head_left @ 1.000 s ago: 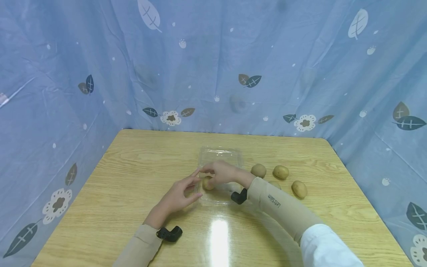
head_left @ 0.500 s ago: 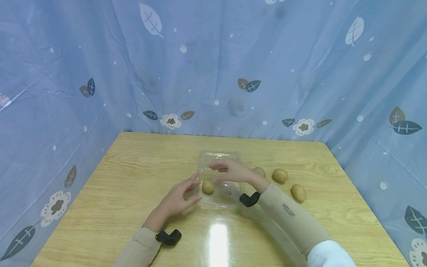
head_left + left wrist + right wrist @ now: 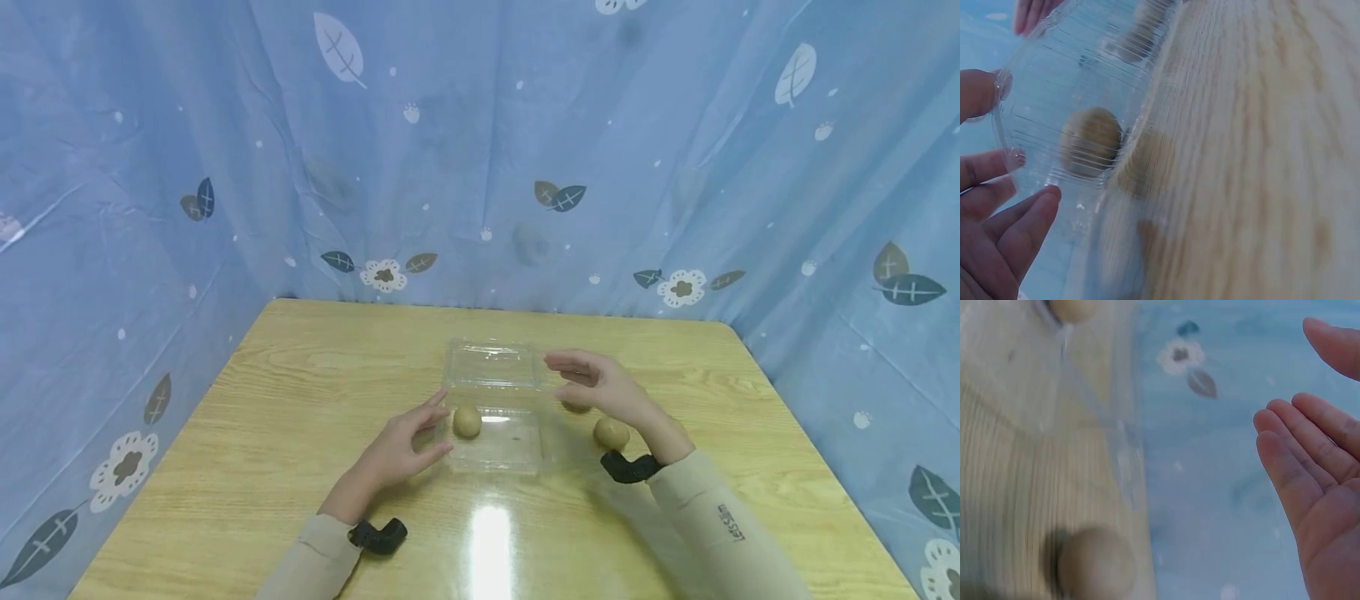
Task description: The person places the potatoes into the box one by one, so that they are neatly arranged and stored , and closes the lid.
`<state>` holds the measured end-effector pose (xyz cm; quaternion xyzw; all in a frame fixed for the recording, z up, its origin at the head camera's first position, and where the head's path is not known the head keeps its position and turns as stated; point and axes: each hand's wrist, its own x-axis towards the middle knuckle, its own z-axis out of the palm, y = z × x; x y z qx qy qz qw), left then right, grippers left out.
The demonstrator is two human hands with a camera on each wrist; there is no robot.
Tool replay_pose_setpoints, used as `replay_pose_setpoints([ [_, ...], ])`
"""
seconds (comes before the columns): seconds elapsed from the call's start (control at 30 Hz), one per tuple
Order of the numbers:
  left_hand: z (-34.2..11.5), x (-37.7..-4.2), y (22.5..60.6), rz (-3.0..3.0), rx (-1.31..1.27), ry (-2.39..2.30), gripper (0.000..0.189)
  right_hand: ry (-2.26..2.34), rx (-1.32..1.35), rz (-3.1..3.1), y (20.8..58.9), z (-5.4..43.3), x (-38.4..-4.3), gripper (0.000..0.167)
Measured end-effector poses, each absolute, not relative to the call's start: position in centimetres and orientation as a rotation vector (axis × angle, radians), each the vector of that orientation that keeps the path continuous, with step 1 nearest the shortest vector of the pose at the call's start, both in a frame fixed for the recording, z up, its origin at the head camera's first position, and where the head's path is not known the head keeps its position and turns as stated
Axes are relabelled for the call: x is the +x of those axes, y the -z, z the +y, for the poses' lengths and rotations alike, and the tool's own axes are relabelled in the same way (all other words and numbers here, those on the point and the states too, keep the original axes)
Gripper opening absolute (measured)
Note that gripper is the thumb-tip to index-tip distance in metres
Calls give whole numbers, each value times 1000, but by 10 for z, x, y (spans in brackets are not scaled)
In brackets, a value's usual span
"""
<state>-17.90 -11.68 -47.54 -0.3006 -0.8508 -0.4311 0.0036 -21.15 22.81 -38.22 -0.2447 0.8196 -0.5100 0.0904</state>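
A clear plastic clamshell box [image 3: 517, 454] lies opened out on the table, its lid [image 3: 491, 364] toward the back. One potato [image 3: 467, 422] sits in the near half at the left, and it shows through the plastic in the left wrist view. My left hand [image 3: 397, 446] touches the box's left rim with its fingertips, fingers spread. Right of the box, my right hand [image 3: 609, 390] hovers with fingers extended and thumb apart, holding nothing. Beneath it a potato [image 3: 576, 408] is partly hidden, and another potato [image 3: 612, 433] lies by the wrist.
The wooden table [image 3: 315, 358] carries everything. A blue leaf-patterned curtain [image 3: 450, 150] hangs behind it and at both sides. More loose potatoes seen earlier on the right are now behind my right hand and arm. Black cameras sit on both wrists.
My right hand has let go of the potato in the box and moved right, over the loose potatoes. The left hand has stayed at the box's rim.
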Motion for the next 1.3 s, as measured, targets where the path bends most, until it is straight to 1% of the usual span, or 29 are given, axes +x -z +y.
replay_pose_setpoints([
  [0.13, -117, -178, 476, -2682, -932, 1360, 56, 1632, -604, 2471, 386, 258, -195, 53],
  [0.33, -116, -180, 475, -2675, -914, 1376, 64, 1782, -606, 2557, 396, 299, -177, 49],
  [0.4, -116, -180, 473, -2669, -916, 1378, 65, 1825, -564, 2580, 399, 311, -170, 49],
  [0.53, -116, -180, 471, -2663, -919, 1363, 58, 1922, -433, 2595, 408, 332, -156, 50],
  [0.67, -117, -180, 472, -2666, -906, 1344, 62, 1985, -353, 2626, 419, 347, -146, 51],
  [0.8, -117, -179, 475, -2668, -905, 1338, 62, 1973, -256, 2656, 435, 360, -138, 53],
  [0.87, -117, -179, 476, -2670, -910, 1343, 59, 1929, -215, 2658, 442, 363, -137, 55],
  [1.07, -117, -179, 479, -2663, -944, 1354, 53, 1695, 2, 2654, 457, 367, -138, 66],
  [1.3, -117, -176, 479, -2646, -931, 1322, 50, 1565, 22, 2582, 465, 365, -142, 71],
])
